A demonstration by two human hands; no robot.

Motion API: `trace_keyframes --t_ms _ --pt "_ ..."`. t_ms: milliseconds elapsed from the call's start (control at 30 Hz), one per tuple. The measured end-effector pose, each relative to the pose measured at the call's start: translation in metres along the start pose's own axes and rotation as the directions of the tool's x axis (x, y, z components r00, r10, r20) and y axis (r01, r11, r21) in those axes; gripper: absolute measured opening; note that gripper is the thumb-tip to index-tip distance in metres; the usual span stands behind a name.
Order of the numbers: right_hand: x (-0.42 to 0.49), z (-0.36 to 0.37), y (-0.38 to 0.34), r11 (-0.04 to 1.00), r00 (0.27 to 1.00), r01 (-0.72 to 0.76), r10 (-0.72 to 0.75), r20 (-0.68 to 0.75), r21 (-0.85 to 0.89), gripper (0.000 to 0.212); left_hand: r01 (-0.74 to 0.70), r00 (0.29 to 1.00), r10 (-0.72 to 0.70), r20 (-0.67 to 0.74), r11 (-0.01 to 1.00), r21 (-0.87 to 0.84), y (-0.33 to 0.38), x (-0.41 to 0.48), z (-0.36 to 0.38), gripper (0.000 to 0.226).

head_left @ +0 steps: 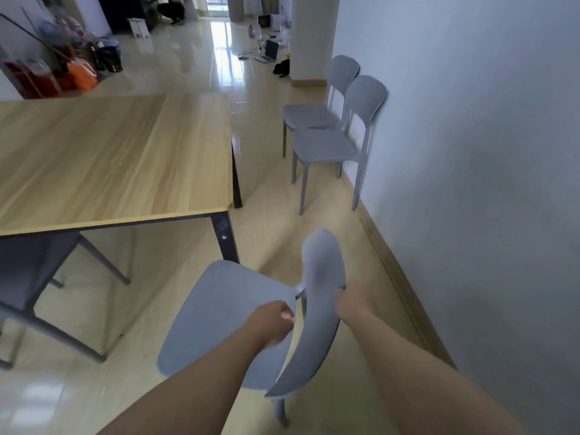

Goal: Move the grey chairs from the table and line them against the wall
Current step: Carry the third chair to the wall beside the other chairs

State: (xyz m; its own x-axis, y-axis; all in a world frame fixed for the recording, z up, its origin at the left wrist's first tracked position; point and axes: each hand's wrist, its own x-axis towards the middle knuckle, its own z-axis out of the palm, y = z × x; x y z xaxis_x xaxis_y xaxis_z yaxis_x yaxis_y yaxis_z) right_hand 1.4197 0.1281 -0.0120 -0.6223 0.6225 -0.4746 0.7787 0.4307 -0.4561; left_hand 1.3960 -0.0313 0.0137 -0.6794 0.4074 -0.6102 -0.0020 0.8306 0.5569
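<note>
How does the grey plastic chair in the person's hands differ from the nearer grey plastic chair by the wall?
The held grey plastic chair is gripped at its backrest by the left hand and right hand; the nearer wall chair is untouched. The held chair sits out on the floor near the wooden table; the wall chair has its back against the white wall. Both look like the same model.

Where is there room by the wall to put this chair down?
Bare floor runs along the wall, between the nearer lined-up chair and the chair being held by the left hand and right hand. Past the farther chair, bags and a laptop crowd the floor by the pillar.
</note>
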Motion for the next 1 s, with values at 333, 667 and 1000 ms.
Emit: trace_keyframes --t_ms 333,667,1000 --pt "0.059 -0.026 0.026 0.998 0.982 0.067 -0.066 0.175 0.001 0.017 0.095 0.983 -0.12 -0.141 0.98 -0.172 0.075 0.045 0.02 0.033" --pt "0.115 -0.051 0.015 0.998 0.997 0.016 -0.021 0.078 0.06 0.037 0.105 0.988 -0.122 -0.092 0.98 -0.172 0.084 0.093 0.001 0.03" --pt "0.179 -0.096 0.017 0.978 0.998 0.037 -0.025 -0.062 0.206 0.036 0.071 0.994 -0.078 -0.077 0.994 -0.088 0.151 0.156 -0.019 0.034"
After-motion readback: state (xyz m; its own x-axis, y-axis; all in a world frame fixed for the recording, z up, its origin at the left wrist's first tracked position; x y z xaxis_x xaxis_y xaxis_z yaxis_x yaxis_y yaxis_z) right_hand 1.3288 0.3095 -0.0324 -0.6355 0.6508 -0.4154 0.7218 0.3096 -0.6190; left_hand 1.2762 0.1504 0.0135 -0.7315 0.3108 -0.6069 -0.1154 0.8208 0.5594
